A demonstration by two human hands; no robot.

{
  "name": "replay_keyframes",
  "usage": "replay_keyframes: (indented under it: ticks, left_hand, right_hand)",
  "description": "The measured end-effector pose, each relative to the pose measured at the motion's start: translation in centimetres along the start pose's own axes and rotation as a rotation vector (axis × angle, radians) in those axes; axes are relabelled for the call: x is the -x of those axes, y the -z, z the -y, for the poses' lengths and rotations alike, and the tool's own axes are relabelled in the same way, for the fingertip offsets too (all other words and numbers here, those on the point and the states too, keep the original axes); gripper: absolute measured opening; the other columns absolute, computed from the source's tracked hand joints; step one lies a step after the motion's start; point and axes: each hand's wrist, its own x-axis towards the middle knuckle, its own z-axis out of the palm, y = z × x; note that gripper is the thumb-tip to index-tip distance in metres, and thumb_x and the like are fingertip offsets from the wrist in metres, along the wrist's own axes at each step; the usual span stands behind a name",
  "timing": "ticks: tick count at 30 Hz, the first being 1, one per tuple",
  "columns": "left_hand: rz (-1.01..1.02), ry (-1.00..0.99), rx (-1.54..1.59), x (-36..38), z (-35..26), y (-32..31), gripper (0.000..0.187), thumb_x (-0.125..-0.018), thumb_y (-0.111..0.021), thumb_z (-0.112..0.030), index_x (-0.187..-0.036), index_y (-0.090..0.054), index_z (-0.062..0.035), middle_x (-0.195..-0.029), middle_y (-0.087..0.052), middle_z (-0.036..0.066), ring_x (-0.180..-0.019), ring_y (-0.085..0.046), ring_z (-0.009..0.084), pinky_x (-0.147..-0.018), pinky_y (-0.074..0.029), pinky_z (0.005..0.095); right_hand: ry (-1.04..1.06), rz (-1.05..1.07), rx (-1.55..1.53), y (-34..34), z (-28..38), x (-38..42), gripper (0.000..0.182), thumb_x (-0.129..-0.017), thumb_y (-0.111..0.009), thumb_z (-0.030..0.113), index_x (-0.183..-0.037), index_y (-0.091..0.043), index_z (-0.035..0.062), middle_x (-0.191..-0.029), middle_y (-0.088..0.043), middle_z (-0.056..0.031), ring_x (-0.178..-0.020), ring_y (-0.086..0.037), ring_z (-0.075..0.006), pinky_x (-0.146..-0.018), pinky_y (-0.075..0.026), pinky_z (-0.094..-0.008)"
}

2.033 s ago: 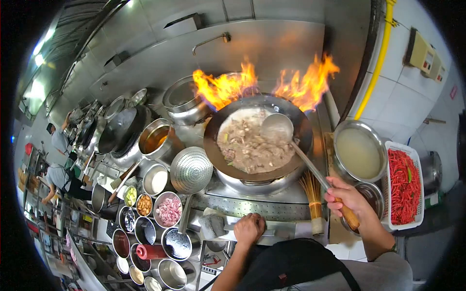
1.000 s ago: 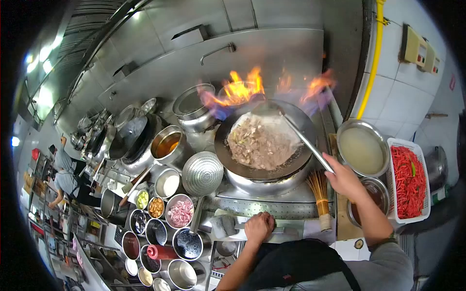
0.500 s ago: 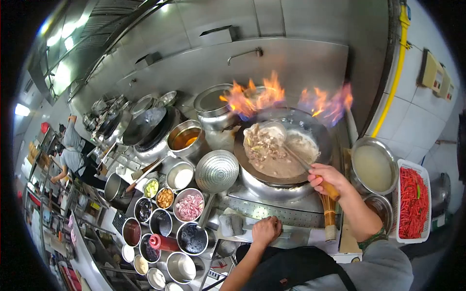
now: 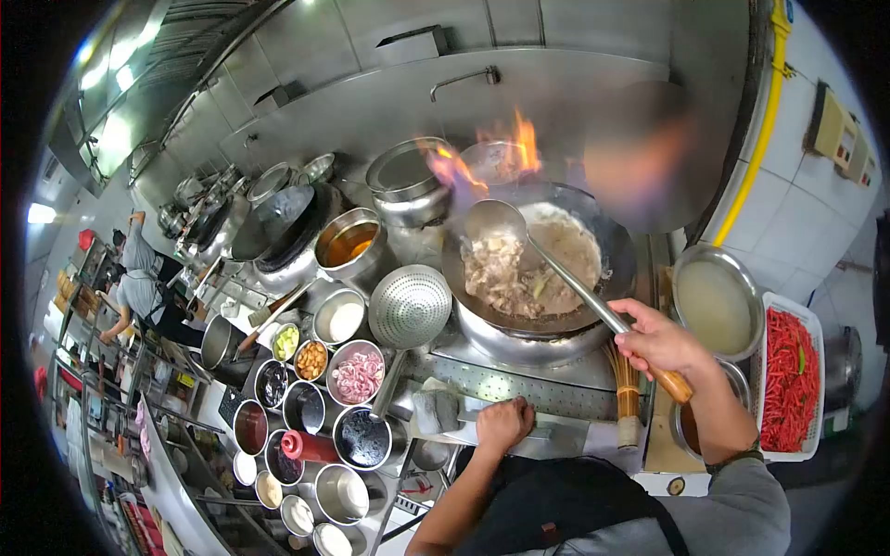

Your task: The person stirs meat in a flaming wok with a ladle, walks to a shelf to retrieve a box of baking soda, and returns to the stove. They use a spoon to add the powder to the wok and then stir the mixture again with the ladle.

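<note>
My right hand (image 4: 660,347) is wrapped round the wooden handle of a long metal ladle (image 4: 575,283). The ladle's bowl is raised over the left rim of a dark wok (image 4: 616,250), clear of the food. In the wok, pieces of meat (image 4: 501,269) lie in pale, frothy liquid. Flames (image 4: 527,139) rise behind the wok. My left hand (image 4: 505,423) is closed in a fist and rests at the stove's front edge, beside a folded grey cloth (image 4: 436,410).
A perforated strainer (image 4: 411,304) and several metal pots of ingredients stand left, with a red squeeze bottle (image 4: 311,447). A bamboo brush (image 4: 628,398) lies below the wok. On the right are a bowl of cloudy liquid (image 4: 712,306) and a basket of red chillies (image 4: 788,380). People (image 4: 144,287) work far left.
The ladle has lifted out of the food toward the wok's back left rim, and my right hand has shifted right. The flames have shrunk behind the wok. My left hand stays nearly in place.
</note>
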Motion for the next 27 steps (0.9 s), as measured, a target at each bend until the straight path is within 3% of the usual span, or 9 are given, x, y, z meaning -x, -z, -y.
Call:
replay_keyframes:
  ticks: [8,9,11,14,21,24,27]
  left_hand:
    - [-0.042,-0.035,-0.074,0.0,0.1,-1.4,0.035,-0.095,-0.058,-0.040,-0.077,-0.069,-0.0123,-0.069,-0.069,0.017,-0.063,-0.067,0.0397,-0.058,-0.052,0.0525]
    - [-0.034,-0.035,-0.062,0.0,0.2,-1.5,0.035,-0.095,-0.057,-0.040,-0.078,-0.069,-0.0125,-0.070,-0.069,0.017,-0.063,-0.067,0.0397,-0.058,-0.052,0.0523]
    - [-0.019,-0.038,-0.044,0.0,0.3,-1.5,0.035,-0.095,-0.057,-0.041,-0.079,-0.070,-0.0128,-0.070,-0.069,0.017,-0.063,-0.068,0.0398,-0.058,-0.052,0.0520]
    - [0.000,0.024,0.035,0.1,0.0,-1.1,0.035,-0.096,-0.057,-0.042,-0.082,-0.071,-0.0137,-0.072,-0.070,0.017,-0.065,-0.068,0.0400,-0.058,-0.053,0.0517]
    - [-0.008,0.026,-0.038,0.2,0.3,-1.6,0.034,-0.098,-0.057,-0.044,-0.087,-0.073,-0.0164,-0.072,-0.070,0.017,-0.066,-0.068,0.0397,-0.058,-0.053,0.0517]
    - [-0.009,0.022,-0.013,0.2,0.0,-0.8,0.032,-0.097,-0.058,-0.043,-0.087,-0.073,-0.0166,-0.071,-0.070,0.016,-0.065,-0.068,0.0389,-0.057,-0.053,0.0508]
    - [-0.045,-0.005,-0.044,0.3,0.2,-1.0,0.029,-0.096,-0.060,-0.041,-0.087,-0.072,-0.0165,-0.071,-0.070,0.015,-0.064,-0.068,0.0384,-0.057,-0.053,0.0502]
  right_hand:
    - [-0.048,0.020,0.303,-0.5,-2.6,2.6,0.061,-0.102,-0.060,0.017,-0.156,-0.032,0.0172,-0.080,-0.055,-0.0027,-0.058,-0.054,-0.0104,-0.048,-0.045,-0.0291]
    - [-0.102,0.008,0.424,-0.6,-2.1,2.9,0.061,-0.100,-0.061,0.019,-0.155,-0.034,0.0168,-0.088,-0.064,-0.0102,-0.067,-0.064,-0.0191,-0.058,-0.052,-0.0357]
    - [0.020,-0.086,0.662,-0.3,-3.1,2.6,0.063,-0.098,-0.062,0.019,-0.155,-0.036,0.0177,-0.108,-0.071,-0.0193,-0.087,-0.071,-0.0344,-0.075,-0.056,-0.0450]
    - [0.134,-0.169,0.800,0.5,-3.7,1.5,0.063,-0.095,-0.063,0.015,-0.154,-0.040,0.0179,-0.121,-0.068,-0.0249,-0.105,-0.066,-0.0453,-0.091,-0.052,-0.0502]
    - [0.417,-0.480,0.953,1.9,-3.8,-8.5,0.064,-0.092,-0.060,0.008,-0.153,-0.043,0.0161,-0.105,-0.070,-0.0254,-0.096,-0.067,-0.0447,-0.089,-0.053,-0.0532]
    - [0.339,-0.447,1.023,1.5,-3.0,-10.5,0.064,-0.092,-0.061,0.008,-0.153,-0.044,0.0145,-0.108,-0.070,-0.0238,-0.094,-0.067,-0.0460,-0.085,-0.053,-0.0527]
    - [0.323,-0.325,1.099,1.5,-2.9,-8.4,0.065,-0.092,-0.055,0.005,-0.154,-0.045,0.0198,-0.096,-0.067,-0.0223,-0.089,-0.068,-0.0426,-0.085,-0.052,-0.0541]
